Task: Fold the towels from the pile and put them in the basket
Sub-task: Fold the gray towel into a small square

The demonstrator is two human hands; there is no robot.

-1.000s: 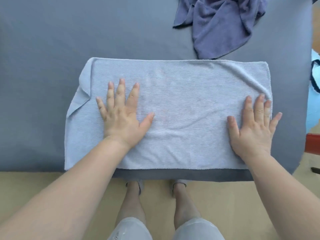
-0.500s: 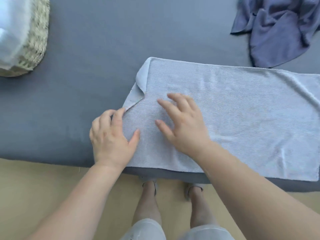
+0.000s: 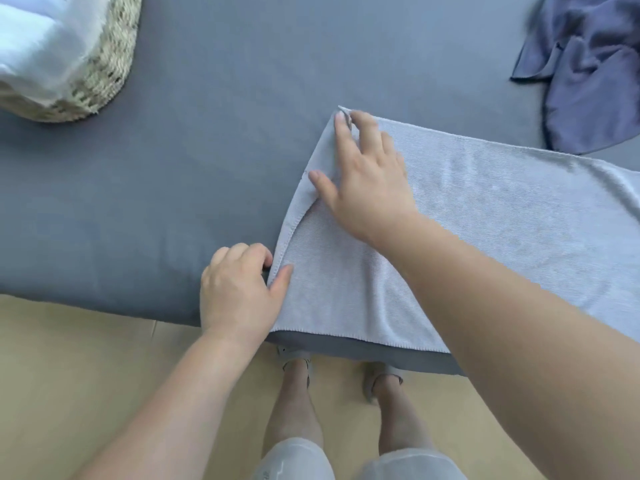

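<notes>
- A pale grey towel lies spread flat on the dark grey padded surface. From the middle of the view it stretches out toward 3 o'clock and runs past the edge of sight there.
- Its near hem sits right along the surface's front edge, at about 6 o'clock.
- The towel's left end is untidy: a long triangular flap is turned over on top of the cloth, and its stitched hem runs on a slant from 12 down to 7 o'clock.
- The left hand is at the towel's left edge, toward 7 o'clock. Its fingers are curled in against the hem and the thumb is laid on top of the cloth, so it pinches the edge there.
- The right hand reaches across and lies on the turned-over flap with its fingers spread and mostly straight. One fingertip is at the far left corner and the thumb is on the slanted fold. It presses rather than grips.
- A woven basket stands on the surface at 10 o'clock, well apart from the towel, with white cloth bulging from it.
- The pile of dark blue towels lies crumpled at 2 o'clock, just beyond the pale towel's far edge.
- Below the surface, at 6 o'clock, the person's legs stand on a tan floor.
</notes>
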